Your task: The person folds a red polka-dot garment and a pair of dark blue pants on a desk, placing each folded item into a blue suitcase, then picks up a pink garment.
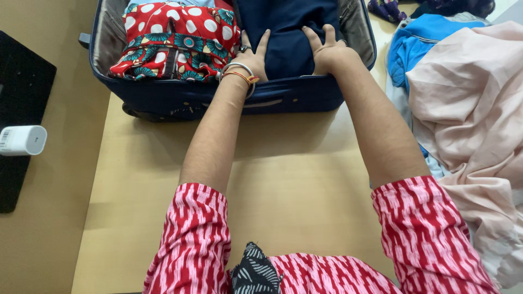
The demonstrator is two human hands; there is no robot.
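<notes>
Both hands lie flat on the folded navy garment (286, 32) that fills the right half of the open blue suitcase (218, 98), which sits at the far edge of the wooden table (294, 179). The left hand (253, 57), with bangles at the wrist, rests on the garment's near left part, just beside the red polka-dot cloth (174, 41) packed in the left half; the right hand (327, 51) rests on its near right part, close to the suitcase's right wall. The fingers of both are spread wide and pressed palm-down, clasping nothing. The garment stretches away from the fingertips toward the far side of the case, its long axis running away from the person, and the two hands look about equally near it. The far end of the suitcase is cut off by the top of the frame, so the garment's full length cannot be seen. A heap of pale pink and blue clothes (468, 103) lies at the table's right edge
</notes>
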